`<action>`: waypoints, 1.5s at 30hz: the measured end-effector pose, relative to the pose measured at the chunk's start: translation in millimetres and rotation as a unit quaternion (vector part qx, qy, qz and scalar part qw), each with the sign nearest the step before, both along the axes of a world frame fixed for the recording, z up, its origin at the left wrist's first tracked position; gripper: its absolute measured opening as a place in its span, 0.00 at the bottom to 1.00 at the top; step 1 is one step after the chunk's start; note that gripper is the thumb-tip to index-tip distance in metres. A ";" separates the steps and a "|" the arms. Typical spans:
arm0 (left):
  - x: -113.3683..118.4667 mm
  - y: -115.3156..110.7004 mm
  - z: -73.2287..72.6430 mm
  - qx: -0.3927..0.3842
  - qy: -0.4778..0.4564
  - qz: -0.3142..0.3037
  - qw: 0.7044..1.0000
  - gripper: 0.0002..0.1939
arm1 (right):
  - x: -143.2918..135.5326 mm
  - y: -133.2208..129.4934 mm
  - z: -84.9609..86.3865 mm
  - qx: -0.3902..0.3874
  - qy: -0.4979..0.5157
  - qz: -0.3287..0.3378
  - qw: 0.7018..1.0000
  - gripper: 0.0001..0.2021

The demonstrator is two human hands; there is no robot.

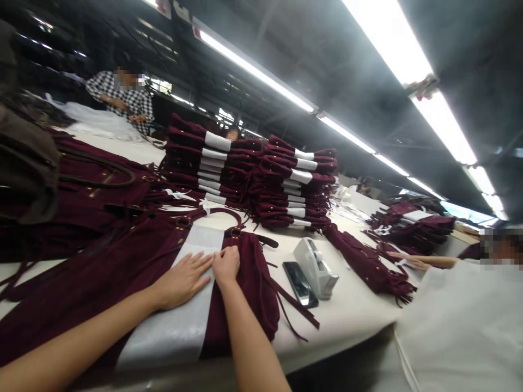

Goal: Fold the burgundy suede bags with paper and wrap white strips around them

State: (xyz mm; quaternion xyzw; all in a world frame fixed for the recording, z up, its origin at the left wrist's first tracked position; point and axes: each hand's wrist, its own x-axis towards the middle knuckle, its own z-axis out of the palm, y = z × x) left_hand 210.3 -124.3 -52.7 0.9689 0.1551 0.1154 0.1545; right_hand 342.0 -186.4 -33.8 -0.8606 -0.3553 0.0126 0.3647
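Observation:
A maroon fabric bag (pixel 255 283) with a dark handle lies in front of me, and a broad white band (pixel 174 332) crosses it. My left hand (pixel 186 280) lies flat on the band with its fingers stretched out. Right beside its fingertips, my right hand (pixel 226 264) is closed at the band's right edge; whatever its fingers hold is hidden. Dark straps (pixel 296 305) hang from the bag's right side onto the white table (pixel 339 321).
A white tape dispenser (pixel 316 267) and a phone (pixel 301 284) lie right of the bag. Behind stand two stacks of banded maroon bags (pixel 232 169). More maroon fabric (pixel 102 169) covers the left. A co-worker's arm (pixel 429 260) reaches in at right; a person in checks (pixel 122 98) works behind.

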 end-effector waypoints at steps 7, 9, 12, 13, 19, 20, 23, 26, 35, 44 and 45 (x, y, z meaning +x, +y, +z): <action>-5.0 -5.2 10.3 -0.043 -0.013 0.009 0.999 0.27 | 29.2 -57.9 42.8 0.087 0.088 0.109 0.986 0.11; -4.6 -4.2 8.3 -0.035 -0.009 0.013 0.999 0.27 | 53.2 -98.8 61.2 0.121 0.077 0.099 0.985 0.16; -1.8 -0.4 2.1 -0.020 -0.007 0.011 1.000 0.28 | 105.1 -169.0 85.9 0.137 0.056 0.003 0.989 0.21; -0.5 1.4 -0.4 -0.016 -0.010 0.009 1.000 0.28 | 125.3 -191.2 92.3 0.133 0.050 -0.045 0.989 0.22; 5.2 11.8 -15.1 0.002 -0.028 0.000 1.000 0.28 | 223.9 -270.5 95.4 0.043 0.102 -0.207 0.972 0.12; 5.5 12.9 -16.4 0.006 -0.025 -0.003 1.000 0.29 | 232.4 -274.3 90.9 0.032 0.136 -0.204 0.969 0.12; 4.9 14.0 -16.4 0.010 -0.012 -0.010 1.000 0.30 | 248.1 -277.2 76.6 0.023 0.223 -0.194 0.955 0.15; 2.5 10.8 -9.9 0.009 -0.004 -0.009 1.000 0.30 | 257.1 -275.5 67.2 0.036 0.261 -0.190 0.946 0.17; -3.5 -1.8 13.5 0.001 0.031 0.004 1.000 0.29 | 261.9 -268.5 66.1 0.118 0.167 -0.147 0.968 0.22; 1.4 9.6 -4.9 -0.002 -0.015 -0.002 1.000 0.30 | 231.6 -303.6 75.5 0.118 0.050 -0.106 0.986 0.23; 2.4 11.6 -7.6 -0.003 -0.021 -0.002 1.000 0.30 | 228.6 -307.5 72.0 0.115 0.052 -0.109 0.986 0.23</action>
